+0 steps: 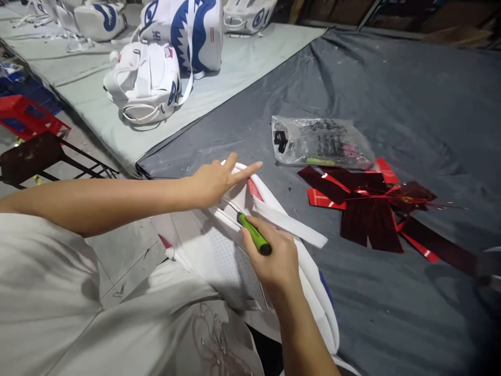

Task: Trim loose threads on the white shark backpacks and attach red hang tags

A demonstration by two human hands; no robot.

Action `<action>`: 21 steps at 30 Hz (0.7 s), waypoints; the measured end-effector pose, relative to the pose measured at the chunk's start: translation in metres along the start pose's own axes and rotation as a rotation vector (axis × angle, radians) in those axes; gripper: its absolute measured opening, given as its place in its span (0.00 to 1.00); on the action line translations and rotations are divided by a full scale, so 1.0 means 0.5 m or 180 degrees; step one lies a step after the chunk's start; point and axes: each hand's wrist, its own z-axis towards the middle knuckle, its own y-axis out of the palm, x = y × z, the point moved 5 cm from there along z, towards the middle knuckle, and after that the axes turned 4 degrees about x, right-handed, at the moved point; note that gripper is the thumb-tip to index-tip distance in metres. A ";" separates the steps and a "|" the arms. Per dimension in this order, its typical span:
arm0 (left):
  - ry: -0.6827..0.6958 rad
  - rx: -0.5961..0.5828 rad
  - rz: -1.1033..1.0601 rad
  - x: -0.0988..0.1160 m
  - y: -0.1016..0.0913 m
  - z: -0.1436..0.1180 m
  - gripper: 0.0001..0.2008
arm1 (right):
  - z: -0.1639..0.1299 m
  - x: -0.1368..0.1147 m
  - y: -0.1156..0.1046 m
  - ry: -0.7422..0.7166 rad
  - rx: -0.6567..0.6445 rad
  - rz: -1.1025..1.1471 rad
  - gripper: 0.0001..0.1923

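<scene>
My right hand [272, 256] grips a green-handled tool with a black end [253, 233]; its thin metal tip points into a seam of a white bag piece [219, 245] lying at the near edge of the table. My left hand [219, 180] rests flat on the top of that white piece, fingers spread and index finger pointing right. A loose white strap [291, 224] runs from under my right hand toward the right. A red strip [254, 189] shows inside the piece's rim.
Dark red and bright red cut strips [368, 206] lie scattered on the grey cloth [410, 104] to the right. A clear plastic bag of small parts [319, 141] sits behind them. White-and-blue backpacks [156, 68] stand at the back left. A red stool [27, 117] is left of the table.
</scene>
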 end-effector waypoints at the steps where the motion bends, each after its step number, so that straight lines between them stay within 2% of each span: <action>1: 0.0088 0.0004 -0.0036 -0.004 0.007 0.002 0.57 | 0.005 0.002 0.004 0.0027 -0.0024 0.0067 0.13; 5: 0.0379 -0.0076 -0.0317 -0.017 0.024 0.023 0.55 | 0.014 0.009 0.010 0.0028 -0.0095 0.0209 0.13; 7: 0.0414 -0.0087 -0.0592 -0.025 0.028 0.029 0.53 | 0.014 0.011 0.004 -0.0126 0.0045 0.0166 0.14; 10: 0.0208 0.0092 -0.1156 -0.040 0.037 0.034 0.49 | 0.024 0.017 -0.012 -0.0404 0.0536 -0.0066 0.19; 12: -0.0008 0.0187 -0.1389 -0.049 0.048 0.038 0.48 | 0.049 0.021 -0.008 -0.0480 0.0643 -0.0453 0.22; 15: -0.0071 0.0085 -0.1498 -0.050 0.062 0.047 0.46 | 0.108 0.016 0.033 -0.0580 0.0229 -0.1080 0.23; 17: -0.0059 -0.0017 -0.1519 -0.051 0.065 0.054 0.47 | 0.144 0.008 0.070 -0.0629 -0.0086 -0.1369 0.29; 19: -0.0037 -0.0143 -0.1522 -0.053 0.065 0.061 0.50 | 0.168 0.004 0.101 -0.0596 -0.0274 -0.1571 0.36; 21: 0.0022 -0.0327 -0.1432 -0.052 0.065 0.065 0.57 | 0.180 0.005 0.119 -0.0483 -0.0332 -0.1643 0.39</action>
